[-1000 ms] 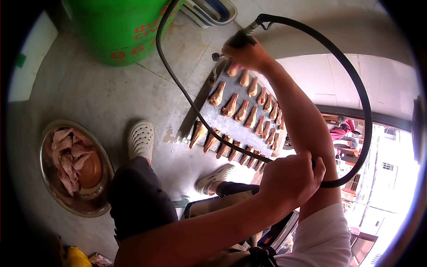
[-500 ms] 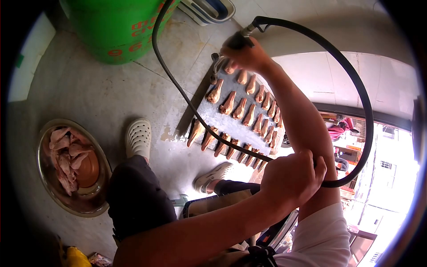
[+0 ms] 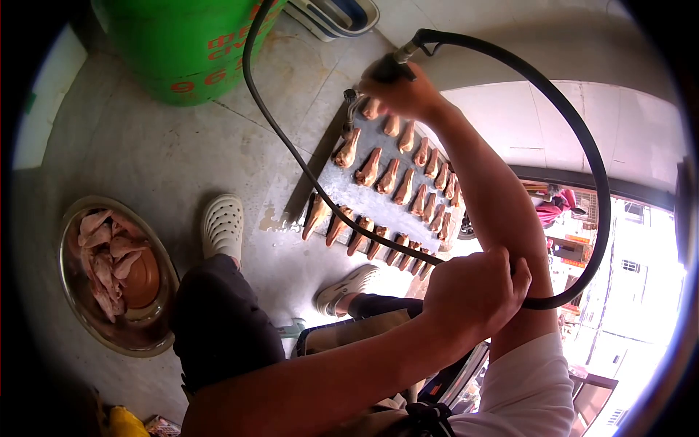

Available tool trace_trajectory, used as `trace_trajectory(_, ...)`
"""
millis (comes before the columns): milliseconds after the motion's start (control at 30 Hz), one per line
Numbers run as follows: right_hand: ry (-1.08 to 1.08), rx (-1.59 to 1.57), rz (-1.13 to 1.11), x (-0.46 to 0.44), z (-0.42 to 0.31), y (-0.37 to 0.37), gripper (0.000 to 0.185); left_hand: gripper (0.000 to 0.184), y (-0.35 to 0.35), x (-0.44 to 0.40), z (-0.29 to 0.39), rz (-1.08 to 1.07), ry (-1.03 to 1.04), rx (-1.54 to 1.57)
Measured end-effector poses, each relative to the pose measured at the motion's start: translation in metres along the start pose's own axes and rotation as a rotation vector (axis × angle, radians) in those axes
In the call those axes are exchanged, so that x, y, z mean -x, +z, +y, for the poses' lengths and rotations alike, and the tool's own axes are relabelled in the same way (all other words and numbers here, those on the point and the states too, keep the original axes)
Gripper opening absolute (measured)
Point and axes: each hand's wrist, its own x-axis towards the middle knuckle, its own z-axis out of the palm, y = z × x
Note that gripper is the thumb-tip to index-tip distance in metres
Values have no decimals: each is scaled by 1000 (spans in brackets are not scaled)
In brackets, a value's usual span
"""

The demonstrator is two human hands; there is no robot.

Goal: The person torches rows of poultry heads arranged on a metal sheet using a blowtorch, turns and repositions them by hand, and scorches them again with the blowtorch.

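Head view: the right hand point(image 3: 397, 89) is clamped on a black handle point(image 3: 389, 69), its long axis slanting down-left; the nozzle point(image 3: 349, 124), small and dim, seemingly points down at the upper-left corner of the tray point(image 3: 342, 180). The left hand point(image 3: 473, 295) is curled round the hose point(image 3: 597, 171).

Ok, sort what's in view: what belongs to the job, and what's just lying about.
Part of the job:
black-handled tool, in the right hand
black hose, in the left hand
meat pieces, laid in rows
metal tray beneath them
probably the oval metal bowl of raw meat

Apparently just lying about:
green container
white-and-blue tub
yellow item, identity unclear
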Motion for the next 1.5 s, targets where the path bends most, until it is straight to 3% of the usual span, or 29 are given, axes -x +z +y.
trace_trajectory(667,-56,-64,-26,40,-14,-3,29,40,15,4,-5,17,65,-89)
trace_trajectory(1067,-83,0,-102,42,17,5,23,39,22,6,-8,37,80,-48)
trace_trajectory(1300,58,-82,-55,53,37,1,23,38,21,8,-8,-10,66,-56)
trace_trajectory(1500,13,-140,-11,55,55,7,22,38,18,6,-6,-45,48,-87)
